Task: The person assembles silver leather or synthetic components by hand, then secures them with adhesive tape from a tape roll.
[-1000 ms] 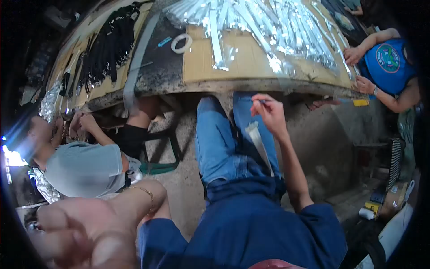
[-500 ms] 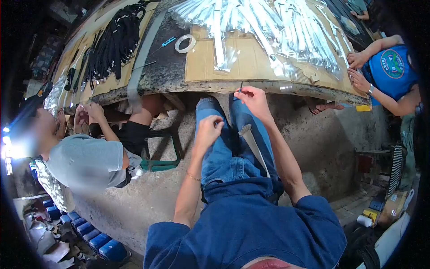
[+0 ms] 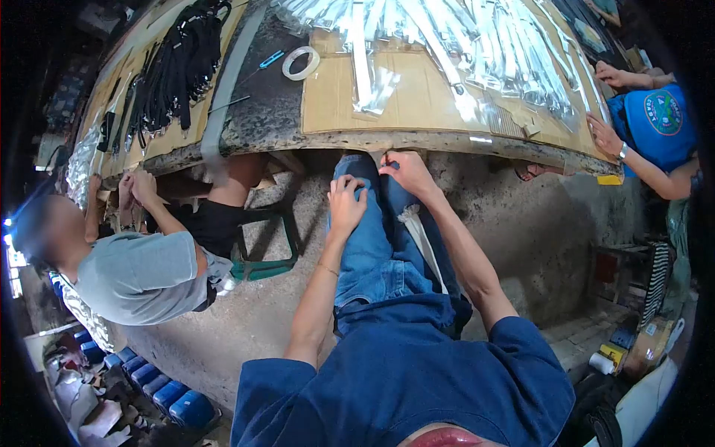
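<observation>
My left hand [image 3: 347, 205] rests on the left thigh of my blue jeans [image 3: 372, 257], fingers bent a little and apart, with nothing seen in it. Close to the table's front edge, above my right knee, my right hand [image 3: 408, 173] is closed in a pinch. A small dark bit shows at its fingertips, too small to name. On the table in front, white straps in clear plastic sleeves [image 3: 361, 67] lie fanned out over a cardboard sheet [image 3: 328, 97].
A tape roll [image 3: 301, 63] and a blue-handled tool [image 3: 271, 59] lie left of the cardboard. Black straps [image 3: 175, 74] are heaped further left. A person in grey [image 3: 141, 272] sits at left; another in blue [image 3: 655, 119] is at right. A green stool [image 3: 264, 264] stands on the floor.
My left hand has opened from a loose curl and settled on my thigh. My right hand has moved slightly left and down, still pinching. The view has shifted a little.
</observation>
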### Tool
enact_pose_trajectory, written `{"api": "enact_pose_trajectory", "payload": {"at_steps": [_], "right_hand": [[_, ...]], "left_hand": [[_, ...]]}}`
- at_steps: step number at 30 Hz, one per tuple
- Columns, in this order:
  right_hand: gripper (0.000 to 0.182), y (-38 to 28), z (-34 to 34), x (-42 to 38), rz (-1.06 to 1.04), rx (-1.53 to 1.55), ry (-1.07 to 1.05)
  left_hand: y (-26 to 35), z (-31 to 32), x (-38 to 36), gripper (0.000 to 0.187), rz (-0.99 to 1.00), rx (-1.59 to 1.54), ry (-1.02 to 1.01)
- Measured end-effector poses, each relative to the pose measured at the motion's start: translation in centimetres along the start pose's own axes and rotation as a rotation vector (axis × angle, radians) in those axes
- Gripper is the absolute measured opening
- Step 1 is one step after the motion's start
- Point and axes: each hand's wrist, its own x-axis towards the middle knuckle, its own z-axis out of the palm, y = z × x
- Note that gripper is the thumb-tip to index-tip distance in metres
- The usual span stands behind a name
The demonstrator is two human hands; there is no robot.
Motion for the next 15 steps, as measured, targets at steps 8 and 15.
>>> {"api": "enact_pose_trajectory", "payload": {"at_steps": [8, 15], "right_hand": [[0.020, 3.3, 2.0, 1.1, -0.029, -0.075, -0.096], [0.017, 4.4, 3.3, 0.3, 0.284, -0.094, -0.115]], "left_hand": [[0.8, 0.6, 1.1, 0.016, 0.020, 0.022, -0.024], [0.8, 0.8, 1.2, 0.015, 0.018, 0.037, -0.018]]}}
